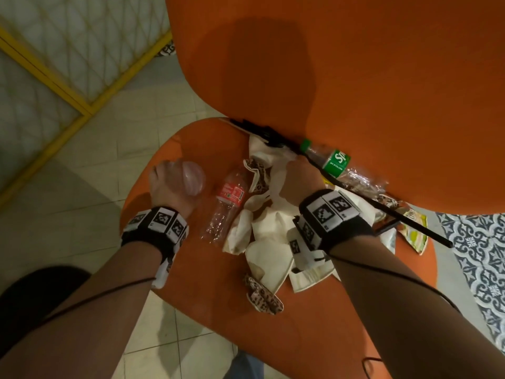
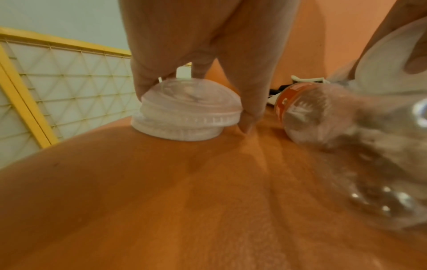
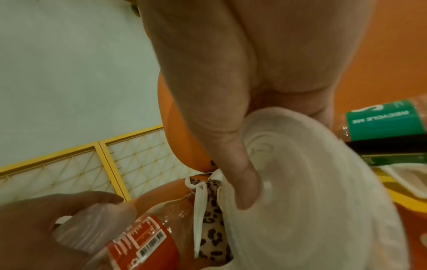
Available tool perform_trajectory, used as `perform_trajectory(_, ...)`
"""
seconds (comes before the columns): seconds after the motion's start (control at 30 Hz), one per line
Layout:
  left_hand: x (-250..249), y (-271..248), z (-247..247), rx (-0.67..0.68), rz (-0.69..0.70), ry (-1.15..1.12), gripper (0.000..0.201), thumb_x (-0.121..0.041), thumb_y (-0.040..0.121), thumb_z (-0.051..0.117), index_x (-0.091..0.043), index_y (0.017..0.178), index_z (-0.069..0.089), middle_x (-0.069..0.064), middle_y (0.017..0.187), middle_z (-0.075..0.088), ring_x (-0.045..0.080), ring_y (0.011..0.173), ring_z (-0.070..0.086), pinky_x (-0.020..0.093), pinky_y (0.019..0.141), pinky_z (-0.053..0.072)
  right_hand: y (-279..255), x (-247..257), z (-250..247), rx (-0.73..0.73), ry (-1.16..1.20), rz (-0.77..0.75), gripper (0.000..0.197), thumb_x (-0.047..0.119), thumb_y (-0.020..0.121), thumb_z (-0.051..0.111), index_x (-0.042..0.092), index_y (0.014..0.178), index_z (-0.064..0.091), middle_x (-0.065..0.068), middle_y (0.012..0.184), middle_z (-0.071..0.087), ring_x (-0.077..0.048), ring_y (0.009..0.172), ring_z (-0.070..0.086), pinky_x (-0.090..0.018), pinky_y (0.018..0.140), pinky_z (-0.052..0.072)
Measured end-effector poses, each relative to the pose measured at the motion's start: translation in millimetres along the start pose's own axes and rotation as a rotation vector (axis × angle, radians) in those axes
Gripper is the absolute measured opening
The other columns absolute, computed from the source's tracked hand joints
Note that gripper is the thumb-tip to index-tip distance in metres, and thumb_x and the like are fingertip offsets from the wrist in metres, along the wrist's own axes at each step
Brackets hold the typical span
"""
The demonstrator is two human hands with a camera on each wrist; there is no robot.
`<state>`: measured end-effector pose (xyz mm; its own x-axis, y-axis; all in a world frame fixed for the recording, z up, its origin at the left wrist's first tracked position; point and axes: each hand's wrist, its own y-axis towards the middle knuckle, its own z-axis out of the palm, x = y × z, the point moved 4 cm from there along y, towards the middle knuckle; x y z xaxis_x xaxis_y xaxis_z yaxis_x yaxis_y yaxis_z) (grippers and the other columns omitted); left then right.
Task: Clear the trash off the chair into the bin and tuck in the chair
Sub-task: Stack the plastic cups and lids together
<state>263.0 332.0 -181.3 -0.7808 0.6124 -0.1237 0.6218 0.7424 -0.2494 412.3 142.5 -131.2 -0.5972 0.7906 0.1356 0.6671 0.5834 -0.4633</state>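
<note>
The head view looks steeply down on the orange chair (image 1: 355,77), seat at centre frame, both forearms entering from below. The left wrist view sits low, almost on the seat, looking along the fingers (image 2: 143,80) to the yellow-framed screen (image 2: 34,91) at left. The right wrist view is close among the litter. All three share the red-labelled bottle (image 1: 229,194) (image 2: 307,113) (image 3: 143,243).

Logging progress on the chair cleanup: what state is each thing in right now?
Left hand: grips clear dome lid on the chair seat.
Right hand: holds white paper plate.
Red-label bottle: lying, crushed.
Green-label bottle: lying against the backrest.
Napkins: crumpled.
</note>
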Motion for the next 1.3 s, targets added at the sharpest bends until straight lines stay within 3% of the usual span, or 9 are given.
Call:
perform_trajectory(0.23,8,4,9,-0.011,-0.068,-0.159,0.098,-0.035,0.061,0.081,-0.022,0.142,0.028,0.012,0.145,0.023,0.033,0.134,0.024,0.048,0.112,0.027,-32,-15,-12,-0.364,0.497,0.015,0.053,0.006,0.081,0.066,0.015,0.132,0.052,-0.004,0.141,0.045,-0.022,0.121,0.050,-0.029,0.100,0.041)
perform_trajectory(0.4,5,2,18,-0.016,-0.131,-0.144,0.110,-0.056,0.058,0.076,-0.022,0.145,0.018,0.008,0.152,0.014,0.032,0.141,0.012,0.050,0.117,0.010,-73,-18,-4,-0.537,0.708,-0.151,0.049,0.010,0.079,0.071,0.022,0.124,0.058,0.002,0.133,0.048,0.006,0.107,0.034,0.006,0.085,0.027)
perform_trajectory(0.47,1,-2,23,-0.006,-0.129,-0.066,0.107,-0.064,0.065,0.066,-0.028,0.147,0.009,0.008,0.155,0.008,0.034,0.143,0.003,0.056,0.114,0.001,-93,-19,3,-0.646,0.707,-0.257,0.048,0.005,0.077,0.073,0.016,0.122,0.060,-0.004,0.128,0.053,-0.001,0.114,0.042,0.001,0.094,0.031)
perform_trajectory(0.57,-1,-4,25,-0.015,-0.132,-0.062,0.096,-0.067,0.072,0.058,-0.036,0.146,0.005,0.006,0.156,0.006,0.039,0.142,0.004,0.064,0.110,0.007,-117,-26,22,-0.680,0.788,-0.241,0.047,0.006,0.076,0.072,0.017,0.120,0.060,0.000,0.127,0.052,-0.008,0.119,0.046,-0.007,0.100,0.034)
perform_trajectory(0.7,-3,-8,18,-0.083,-0.153,-0.050,0.095,-0.053,0.065,0.073,-0.022,0.140,0.023,0.016,0.145,0.025,0.040,0.131,0.026,0.058,0.105,0.030,-138,-40,54,-0.575,0.939,-0.080,0.054,0.010,0.077,0.074,0.038,0.119,0.054,0.019,0.123,0.048,0.012,0.115,0.041,-0.003,0.093,0.036)
perform_trajectory(0.8,-8,-12,10,-0.134,-0.153,-0.117,0.093,-0.044,0.060,0.080,-0.012,0.133,0.032,0.022,0.134,0.034,0.039,0.122,0.035,0.050,0.097,0.039,-147,-54,67,-0.571,1.029,0.063,0.051,0.013,0.077,0.075,0.039,0.114,0.054,0.016,0.117,0.052,0.013,0.110,0.044,-0.005,0.087,0.040)
perform_trajectory(0.93,-12,-17,-1,-0.133,-0.164,-0.223,0.096,-0.039,0.060,0.083,-0.015,0.136,0.029,0.022,0.133,0.033,0.040,0.120,0.038,0.047,0.095,0.041,-152,-65,73,-0.526,1.157,0.166,0.050,0.014,0.079,0.073,0.047,0.108,0.051,0.027,0.112,0.048,0.008,0.103,0.049,-0.022,0.082,0.049)
perform_trajectory(1.13,-35,-40,-43,-0.262,-0.148,-0.536,0.094,-0.032,0.059,0.084,-0.017,0.136,0.031,0.017,0.134,0.034,0.034,0.115,0.045,0.042,0.090,0.045,-158,-72,76,-0.511,1.126,0.182,0.052,0.014,0.078,0.074,0.050,0.106,0.049,0.022,0.113,0.050,-0.006,0.104,0.051,-0.043,0.089,0.052)
perform_trajectory(1.3,-115,-78,-25,0.120,-0.048,-0.903,0.081,-0.028,0.063,0.083,-0.030,0.129,0.035,-0.007,0.125,0.039,0.010,0.109,0.041,0.022,0.081,0.041,-162,-76,80,-0.489,1.127,0.182,0.052,0.014,0.078,0.074,0.051,0.106,0.050,0.024,0.114,0.048,-0.011,0.109,0.050,-0.046,0.089,0.052)
